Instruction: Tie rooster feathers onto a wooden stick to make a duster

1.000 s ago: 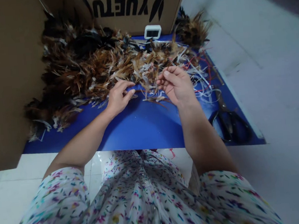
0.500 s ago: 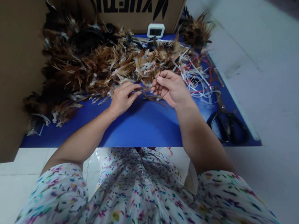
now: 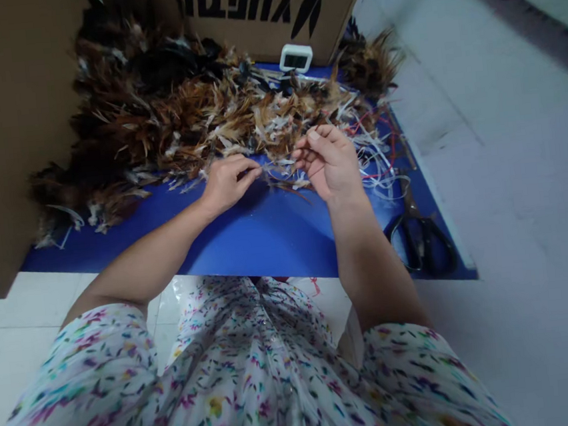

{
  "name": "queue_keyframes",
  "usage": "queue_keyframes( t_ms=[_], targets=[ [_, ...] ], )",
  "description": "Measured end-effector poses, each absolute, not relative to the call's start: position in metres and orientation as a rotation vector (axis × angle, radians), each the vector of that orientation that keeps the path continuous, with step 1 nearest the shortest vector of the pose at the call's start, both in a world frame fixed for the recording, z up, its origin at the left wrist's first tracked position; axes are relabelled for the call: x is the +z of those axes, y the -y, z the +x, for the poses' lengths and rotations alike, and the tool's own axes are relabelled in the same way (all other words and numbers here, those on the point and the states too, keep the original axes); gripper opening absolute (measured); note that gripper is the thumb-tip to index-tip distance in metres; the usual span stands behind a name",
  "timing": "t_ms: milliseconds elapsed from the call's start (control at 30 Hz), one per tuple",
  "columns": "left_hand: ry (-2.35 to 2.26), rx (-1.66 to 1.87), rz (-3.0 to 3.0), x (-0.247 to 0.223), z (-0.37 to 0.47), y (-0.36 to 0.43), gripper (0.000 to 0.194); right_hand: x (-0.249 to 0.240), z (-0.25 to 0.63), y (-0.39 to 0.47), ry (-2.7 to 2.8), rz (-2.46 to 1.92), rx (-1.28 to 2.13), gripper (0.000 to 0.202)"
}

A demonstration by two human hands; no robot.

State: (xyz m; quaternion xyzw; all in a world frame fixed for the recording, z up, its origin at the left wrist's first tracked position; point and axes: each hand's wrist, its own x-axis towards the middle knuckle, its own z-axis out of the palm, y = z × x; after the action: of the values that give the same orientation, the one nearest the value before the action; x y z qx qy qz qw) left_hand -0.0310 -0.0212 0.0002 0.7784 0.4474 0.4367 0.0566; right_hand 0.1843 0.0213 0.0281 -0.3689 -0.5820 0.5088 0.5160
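Over the blue table (image 3: pixel 276 234), my left hand (image 3: pixel 231 183) is closed, thumb and forefinger pinched together on something too small to make out. To its right my right hand (image 3: pixel 328 158) is raised palm inward, its thumb pressed to the forefinger; what it pinches cannot be made out. A few thin brown feathers (image 3: pixel 289 186) lie on the blue surface between the two hands. Just beyond them spreads a large pile of brown and white feathers (image 3: pixel 175 126). White and red strings (image 3: pixel 376 157) lie tangled right of my right hand.
Black-handled scissors (image 3: pixel 422 243) lie at the table's right front corner. A white digital device (image 3: pixel 295 58) stands before a cardboard box (image 3: pixel 256 31) at the back. Another dark feather bunch (image 3: pixel 370 64) sits at the back right. A large cardboard box (image 3: pixel 10 132) stands on the left.
My hands have moved slightly apart, the left one to the left and the right one a little up. The whole view has shifted slightly.
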Motion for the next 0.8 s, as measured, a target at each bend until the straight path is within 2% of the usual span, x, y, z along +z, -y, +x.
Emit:
queue_keyframes(
  t_ms=[233, 567, 800],
  targets=[
    [-1.317, 1.241, 2.248, 0.003, -0.030, 0.023, 0.021, 0.018, 0.200, -0.038, 1.423, -0.797, 1.185, 0.043],
    [-1.193, 1.167, 1.659, 0.011, -0.025, 0.027, 0.040, 0.018, 0.203, -0.038, 1.731, -0.845, 0.991, 0.059],
    [-1.168, 1.304, 1.298, 0.017, -0.026, 0.023, 0.031, 0.011, 0.210, -0.049, 1.662, -0.893, 0.924, 0.060]
  ],
)
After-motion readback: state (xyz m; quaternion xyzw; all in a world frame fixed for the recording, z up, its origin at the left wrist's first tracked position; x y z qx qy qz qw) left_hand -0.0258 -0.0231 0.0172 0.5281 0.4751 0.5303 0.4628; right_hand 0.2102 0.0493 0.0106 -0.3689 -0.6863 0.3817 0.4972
